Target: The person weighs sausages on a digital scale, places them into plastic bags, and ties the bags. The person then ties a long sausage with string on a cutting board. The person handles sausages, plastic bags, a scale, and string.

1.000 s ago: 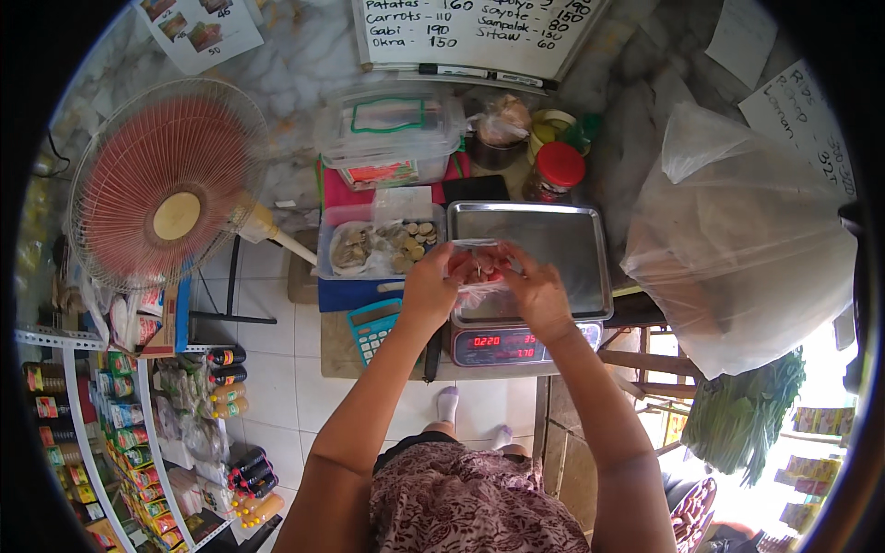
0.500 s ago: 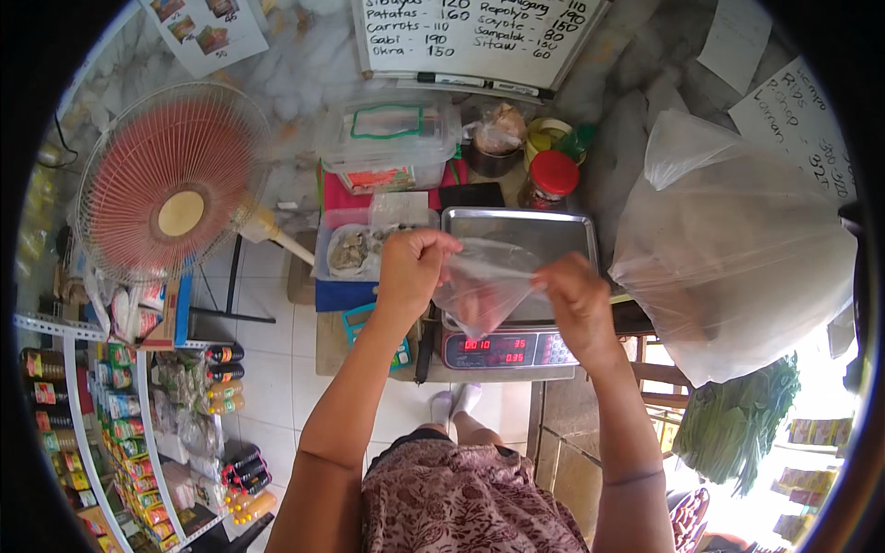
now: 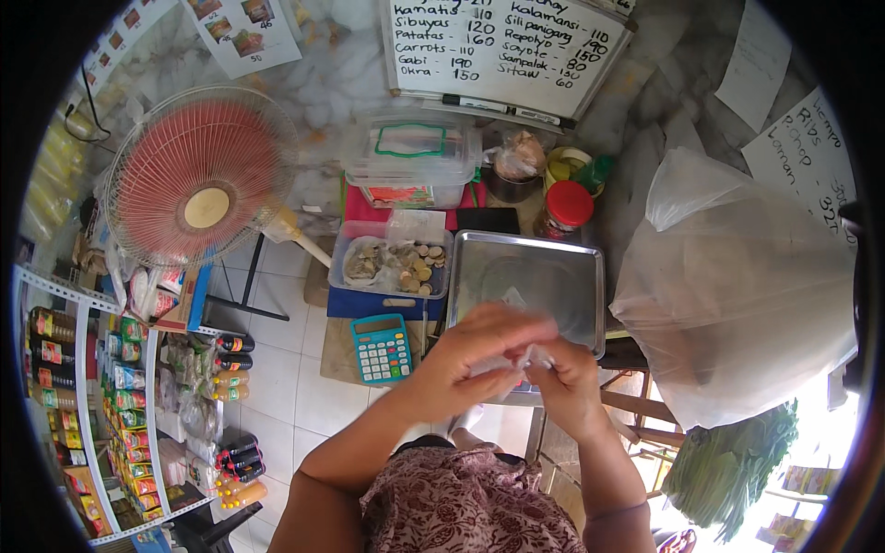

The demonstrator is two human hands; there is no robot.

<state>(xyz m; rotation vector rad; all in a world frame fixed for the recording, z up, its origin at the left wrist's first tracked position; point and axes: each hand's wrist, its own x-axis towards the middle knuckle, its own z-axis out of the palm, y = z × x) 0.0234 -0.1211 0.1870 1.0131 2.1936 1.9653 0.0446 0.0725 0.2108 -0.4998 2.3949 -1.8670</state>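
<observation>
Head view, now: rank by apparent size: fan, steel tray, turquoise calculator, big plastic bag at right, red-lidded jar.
1. Big plastic bag
2. Fan
3. Steel tray, partly hidden
4. Turquoise calculator and red-lidded jar: too close to rank

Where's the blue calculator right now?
In the head view, the blue calculator lies left of centre, on the near side of the coin tub, left of the left hand.
</observation>
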